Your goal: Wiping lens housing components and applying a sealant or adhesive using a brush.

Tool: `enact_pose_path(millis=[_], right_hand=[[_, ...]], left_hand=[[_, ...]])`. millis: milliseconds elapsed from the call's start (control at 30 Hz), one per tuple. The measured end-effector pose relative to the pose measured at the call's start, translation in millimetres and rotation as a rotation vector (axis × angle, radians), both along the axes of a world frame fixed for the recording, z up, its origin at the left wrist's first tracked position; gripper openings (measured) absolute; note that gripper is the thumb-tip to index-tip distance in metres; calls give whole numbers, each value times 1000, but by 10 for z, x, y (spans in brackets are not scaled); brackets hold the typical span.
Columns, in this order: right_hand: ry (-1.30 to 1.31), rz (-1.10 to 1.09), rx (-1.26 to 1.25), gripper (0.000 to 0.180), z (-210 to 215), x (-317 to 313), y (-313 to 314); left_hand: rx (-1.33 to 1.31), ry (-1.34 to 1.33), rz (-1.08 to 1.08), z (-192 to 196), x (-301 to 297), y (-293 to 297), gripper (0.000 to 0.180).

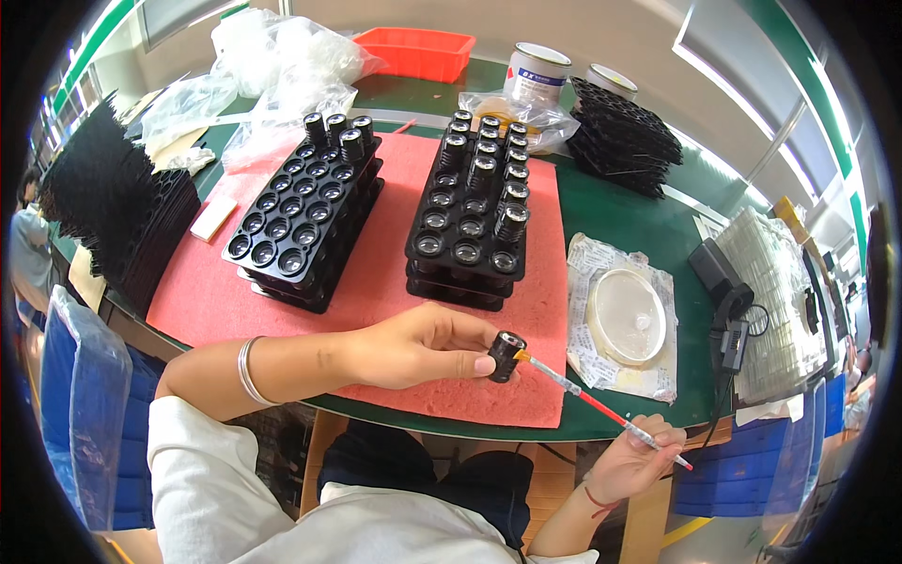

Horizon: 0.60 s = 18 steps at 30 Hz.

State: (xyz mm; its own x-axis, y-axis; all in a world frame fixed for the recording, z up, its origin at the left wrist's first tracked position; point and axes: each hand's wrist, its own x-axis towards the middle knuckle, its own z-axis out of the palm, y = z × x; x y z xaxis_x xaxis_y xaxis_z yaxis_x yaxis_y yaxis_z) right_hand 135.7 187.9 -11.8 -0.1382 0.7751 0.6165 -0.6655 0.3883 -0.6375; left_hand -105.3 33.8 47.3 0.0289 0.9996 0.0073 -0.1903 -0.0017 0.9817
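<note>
Black cylindrical lens barrel [505, 356] held at the tip of a slender red-and-white brush [601, 406]

The barrel is gripped between the thumb and forefinger of the left hand [423, 346], above the near part of a pink foam mat [531, 406]. The brush is pinched near its rear end by the fingers of the right hand [639, 461]. Its yellowish tip is directed toward the upper right side of the barrel; whether the surface is touched cannot be told with certainty.

Beyond the hands, two black tiered plastic trays with round sockets are set side by side on the mat. In the left tray [310, 299], rows of glossy round lens faces are seen, and four silver-rimmed barrels are raised at the far end. In the right tray [442, 269], several barrels are raised at differing heights, chiefly along the middle and right columns.

The mat is laid on a dark green counter [601, 207]. To its right, a shallow round white dish [620, 324] is placed on a square paper-covered sheet [663, 367]. A flat white rectangular block [214, 218] is seen at the mat's left edge, near a tall stack of black trays [103, 188]. Along the far side, crumpled clear plastic bags [282, 56], a red plastic bin [413, 58] and a white-and-blue metal can [538, 77] are arranged.
</note>
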Motion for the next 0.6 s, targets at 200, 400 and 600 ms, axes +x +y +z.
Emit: enact_pose_path(millis=[200, 400, 600], right_hand=[[26, -55, -53, 29, 5, -10, 0], [112, -61, -151, 30, 46, -48, -33], [131, -22, -168, 29, 56, -21, -17]], left_hand=[[-45, -70, -44, 40, -10, 3, 30], [-6, -23, -8, 62, 18, -26, 30], [163, 662, 352, 676, -54, -372, 31]])
